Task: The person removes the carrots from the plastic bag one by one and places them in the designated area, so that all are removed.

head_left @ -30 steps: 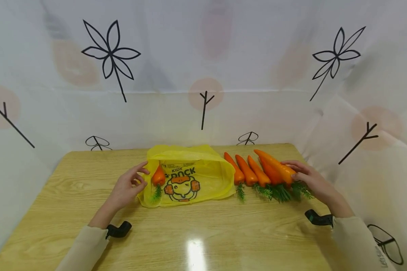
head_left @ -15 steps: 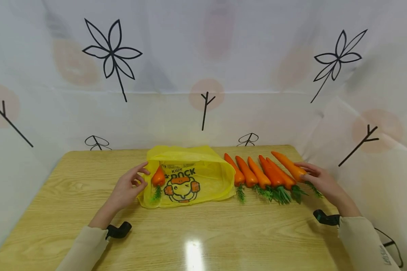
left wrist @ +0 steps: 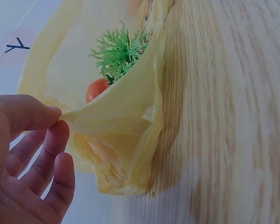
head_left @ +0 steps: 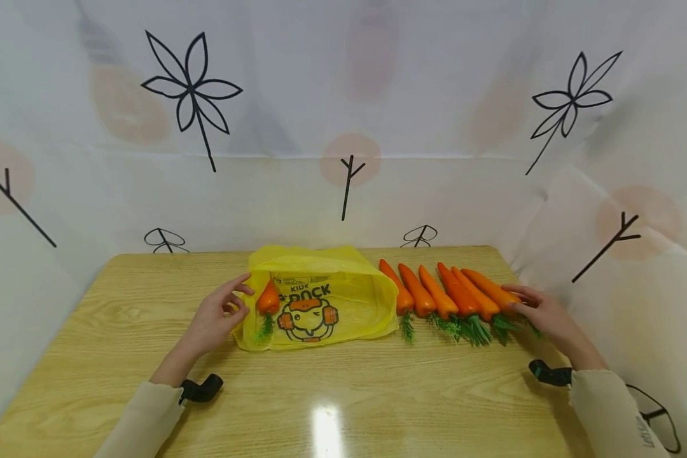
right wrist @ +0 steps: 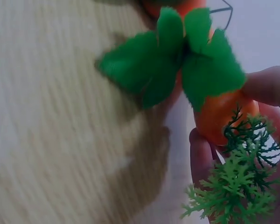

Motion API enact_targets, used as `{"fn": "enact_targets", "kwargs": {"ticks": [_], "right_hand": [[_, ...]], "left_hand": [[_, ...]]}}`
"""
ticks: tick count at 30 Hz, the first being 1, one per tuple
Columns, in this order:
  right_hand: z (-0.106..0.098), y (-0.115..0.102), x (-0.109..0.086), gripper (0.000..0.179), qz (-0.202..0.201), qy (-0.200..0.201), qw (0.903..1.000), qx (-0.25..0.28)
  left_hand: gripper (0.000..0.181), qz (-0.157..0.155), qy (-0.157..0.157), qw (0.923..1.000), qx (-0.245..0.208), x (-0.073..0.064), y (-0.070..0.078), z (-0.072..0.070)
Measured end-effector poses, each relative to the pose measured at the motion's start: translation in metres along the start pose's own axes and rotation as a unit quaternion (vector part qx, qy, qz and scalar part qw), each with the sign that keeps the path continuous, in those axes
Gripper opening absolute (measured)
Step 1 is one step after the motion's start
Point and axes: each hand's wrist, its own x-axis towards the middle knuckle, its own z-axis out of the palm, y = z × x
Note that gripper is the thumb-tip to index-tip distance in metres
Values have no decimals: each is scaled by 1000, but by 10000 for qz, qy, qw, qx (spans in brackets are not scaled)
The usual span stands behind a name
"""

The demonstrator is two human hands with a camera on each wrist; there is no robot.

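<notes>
My left hand (head_left: 220, 313) pinches the left edge of the mouth of a yellow plastic bag (head_left: 366, 305), thumb and forefinger meeting on the film in the left wrist view. The bag lies on its side with its mouth held wide. Inside, at its left end, is a toy carrot (head_left: 269, 299) with feathery green leaves (left wrist: 117, 53). On the far right, my right hand (head_left: 549, 323) grips the thick top of an orange carrot (right wrist: 219, 119). That carrot lies alongside a neighbouring carrot (head_left: 474, 289) with broad green leaves (right wrist: 144, 67).
Right of the bag several carrots (head_left: 416, 289) lie side by side, tips pointing away and leaves towards me. All are on a wooden table (head_left: 263, 401), backed by a white printed cloth (head_left: 280, 197). A black wrist camera mount (head_left: 202, 388) sits on the left wrist.
My right hand first moved right with its carrot, uncovering the neighbouring one, then lowered it beside the row's right end. My left hand and the bag stay put.
</notes>
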Motion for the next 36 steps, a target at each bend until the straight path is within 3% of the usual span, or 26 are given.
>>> {"fn": "enact_targets", "kwargs": {"ticks": [21,36], "right_hand": [[0,-4,1,58,-137,5,9999,-74],[-2,-21,2,55,-180,535,9971,-503]], "left_hand": [[66,-39,22,10000,46,-2,3,-1],[65,-163,-2,9998,-124,-1,1,2]]}}
